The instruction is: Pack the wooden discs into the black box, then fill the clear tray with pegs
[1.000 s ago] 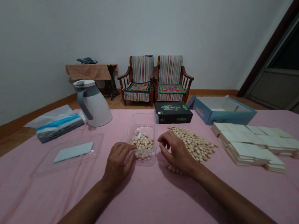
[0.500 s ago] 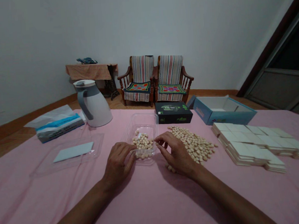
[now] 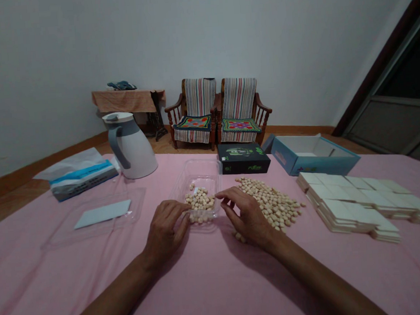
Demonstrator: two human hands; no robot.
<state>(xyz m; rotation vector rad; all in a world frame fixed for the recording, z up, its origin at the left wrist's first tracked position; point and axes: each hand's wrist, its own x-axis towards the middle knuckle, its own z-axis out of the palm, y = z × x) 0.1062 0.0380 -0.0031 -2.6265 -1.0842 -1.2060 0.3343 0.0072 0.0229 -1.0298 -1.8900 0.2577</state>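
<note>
A clear plastic tray [image 3: 201, 170] sits mid-table on the pink cloth, holding several small beige pellets [image 3: 199, 201]. My left hand [image 3: 166, 231] rests at the tray's near left corner, fingers curled against its rim. My right hand [image 3: 245, 213] hovers at the tray's right edge, thumb and fingers pinched together; what they hold is too small to make out. A loose heap of the same pellets [image 3: 276, 202] lies just right of that hand, partly under it.
A white jug [image 3: 130, 145] and a blue-white packet [image 3: 84, 178] stand at the left, a clear lid with a card [image 3: 102, 214] nearer. A black box [image 3: 243, 158], an open blue box [image 3: 312, 154] and flat cream stacks [image 3: 364, 202] fill the right.
My right hand has moved left from the heap to the tray's right edge, fingers pinched. My left hand has stayed at the tray's corner.
</note>
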